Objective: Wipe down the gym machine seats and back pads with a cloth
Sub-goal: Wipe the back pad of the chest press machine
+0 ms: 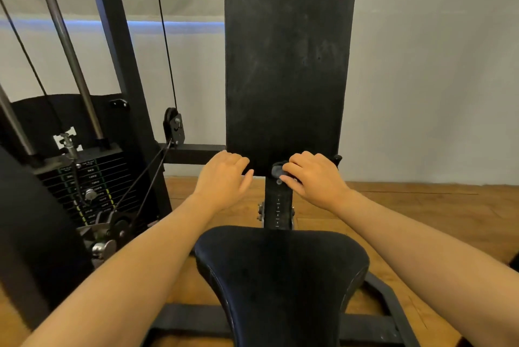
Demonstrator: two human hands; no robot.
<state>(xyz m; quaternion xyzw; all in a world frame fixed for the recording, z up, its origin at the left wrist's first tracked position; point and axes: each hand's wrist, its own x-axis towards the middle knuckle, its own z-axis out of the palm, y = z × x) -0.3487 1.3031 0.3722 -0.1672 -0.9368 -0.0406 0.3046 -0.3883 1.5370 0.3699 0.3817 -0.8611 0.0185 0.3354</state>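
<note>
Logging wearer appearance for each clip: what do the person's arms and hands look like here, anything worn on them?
Both forearms are bare as far as the frame shows: no sleeves in view. The left hand and right hand wear no gloves. No watch, bracelet or ring shows on either wrist or on the visible fingers.

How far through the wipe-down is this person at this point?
Nothing looks finished: the back pad shows dusty smears. In hand: the right hand grips a dark cloth at the pad's bottom edge, and the left hand rests there too. Left: the pad above, and the seat, which neither hand touches.
</note>
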